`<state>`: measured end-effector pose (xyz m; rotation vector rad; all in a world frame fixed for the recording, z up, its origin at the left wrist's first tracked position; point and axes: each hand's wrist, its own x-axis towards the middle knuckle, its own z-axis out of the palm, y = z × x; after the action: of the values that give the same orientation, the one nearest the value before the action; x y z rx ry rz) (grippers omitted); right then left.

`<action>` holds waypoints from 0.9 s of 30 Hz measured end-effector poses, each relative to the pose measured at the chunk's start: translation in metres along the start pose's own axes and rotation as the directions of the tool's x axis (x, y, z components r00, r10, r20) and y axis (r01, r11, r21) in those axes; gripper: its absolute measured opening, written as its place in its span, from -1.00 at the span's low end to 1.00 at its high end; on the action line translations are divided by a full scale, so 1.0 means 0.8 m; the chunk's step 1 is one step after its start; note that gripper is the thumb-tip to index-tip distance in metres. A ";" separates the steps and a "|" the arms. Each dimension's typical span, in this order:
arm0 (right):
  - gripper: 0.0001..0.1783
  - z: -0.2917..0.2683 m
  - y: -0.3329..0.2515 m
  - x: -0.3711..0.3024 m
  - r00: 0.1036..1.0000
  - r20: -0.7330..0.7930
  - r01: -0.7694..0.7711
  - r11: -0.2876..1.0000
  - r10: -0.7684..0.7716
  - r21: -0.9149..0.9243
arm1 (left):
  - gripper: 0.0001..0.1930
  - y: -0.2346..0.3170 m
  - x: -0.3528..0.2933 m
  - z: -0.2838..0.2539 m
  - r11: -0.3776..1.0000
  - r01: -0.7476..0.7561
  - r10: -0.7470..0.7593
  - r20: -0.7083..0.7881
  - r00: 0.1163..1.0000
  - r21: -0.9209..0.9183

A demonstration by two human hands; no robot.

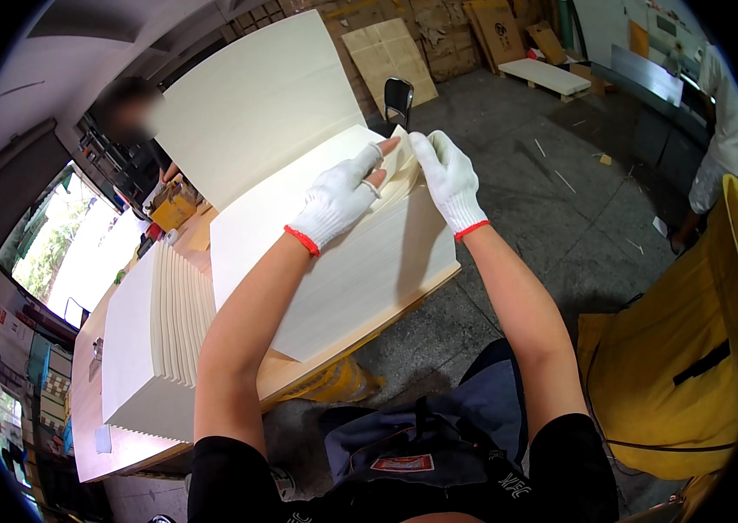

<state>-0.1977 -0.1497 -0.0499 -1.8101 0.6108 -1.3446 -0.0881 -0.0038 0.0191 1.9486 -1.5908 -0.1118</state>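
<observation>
A thick stack of large cream paper sheets [343,288] lies on the table, its upper part folded open so that a tall section [255,96] stands up behind. Both my hands wear white knit gloves with red cuffs. At the far right corner of the stack, my right hand [452,179] is closed on the curled sheet corners [402,170], its fingers pinched together. Against the same curled corners rests my left hand [334,200], palm down, with two bare fingertips showing and spread apart. How many sheets are lifted cannot be made out.
Left of the stack stands a second pile [155,340] with fanned edges on the wooden table [90,418]. A person [138,122] is beyond the table near a yellow box [173,207]. A yellow cloth holder [674,366] is on my right; a black chair [398,98] stands behind.
</observation>
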 end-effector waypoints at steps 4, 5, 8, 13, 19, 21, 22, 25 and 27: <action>-0.44 0.004 0.003 0.001 1.000 -0.009 -0.024 1.000 0.024 -0.019 | -0.72 -0.005 0.004 -0.002 0.999 0.038 -0.040 0.051 0.998 0.033; -0.44 0.004 0.004 0.001 0.999 -0.014 -0.032 0.999 0.032 -0.016 | -0.72 -0.001 0.005 -0.003 0.995 0.095 -0.099 0.095 0.991 0.041; -0.45 0.004 0.003 -0.001 0.999 -0.027 -0.018 1.000 0.018 -0.001 | -0.71 0.014 0.001 -0.001 0.975 0.096 -0.112 0.070 0.991 0.203; -0.46 0.002 0.000 -0.002 1.000 -0.018 -0.022 1.000 0.022 -0.007 | -0.61 0.018 -0.001 -0.004 0.982 0.159 -0.168 0.081 0.982 0.106; -0.46 0.003 0.000 -0.002 1.000 -0.024 -0.018 1.000 0.018 -0.010 | -0.64 0.003 0.002 0.000 0.984 0.054 -0.062 0.041 0.997 0.168; -0.47 0.002 0.000 -0.003 1.000 -0.016 -0.026 1.000 0.026 0.002 | -0.69 0.002 0.002 0.001 0.991 0.034 -0.038 0.027 0.999 0.130; -0.47 0.001 -0.001 -0.003 0.999 -0.004 -0.033 0.999 0.033 0.015 | -0.72 0.002 0.001 0.001 0.996 0.024 -0.025 0.013 1.000 0.083; -0.48 0.002 -0.001 -0.003 0.999 0.006 -0.034 0.999 0.034 -0.010 | -0.74 -0.002 0.001 0.000 0.995 -0.017 0.017 0.003 1.000 0.095; -0.48 0.002 0.000 -0.001 0.999 0.000 -0.036 0.999 0.036 -0.027 | -0.74 0.000 0.002 -0.002 0.993 0.013 -0.018 0.039 0.999 0.115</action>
<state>-0.1963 -0.1483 -0.0508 -1.8129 0.6617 -1.3170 -0.0872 -0.0047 0.0208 2.0581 -1.6402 -0.0670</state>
